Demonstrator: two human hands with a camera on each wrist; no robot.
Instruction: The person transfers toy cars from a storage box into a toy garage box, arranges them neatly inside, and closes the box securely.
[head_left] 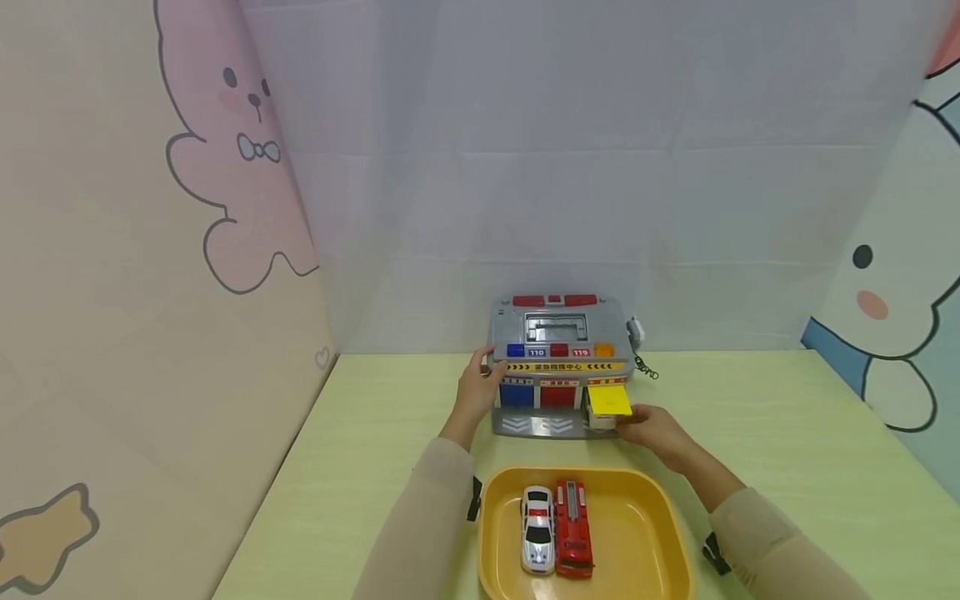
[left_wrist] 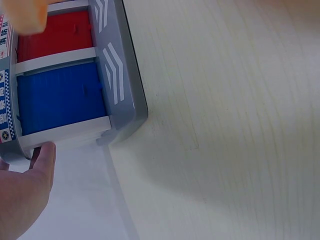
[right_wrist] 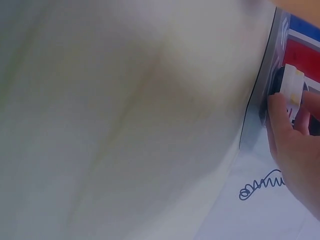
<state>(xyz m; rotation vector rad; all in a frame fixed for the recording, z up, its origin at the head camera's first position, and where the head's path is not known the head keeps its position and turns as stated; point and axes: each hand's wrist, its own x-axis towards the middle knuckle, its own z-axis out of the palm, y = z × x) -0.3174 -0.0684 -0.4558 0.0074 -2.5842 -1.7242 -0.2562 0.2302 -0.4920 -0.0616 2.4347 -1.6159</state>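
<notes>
A grey toy emergency-station garage stands against the back wall, with blue, red and yellow doors. The yellow door is swung up and outward. Below it, a small white toy van sits partly in the opening, its rear end on the ramp. My right hand pinches this van between thumb and fingers; how deep its front reaches is hidden. On the other side, my left hand grips the garage's left edge, fingers at the side and front.
Nearer me is a yellow tray holding a white police car and a red fire truck side by side. A white handset on a coiled cord hangs at the garage's right side. Printed cloth walls enclose the table.
</notes>
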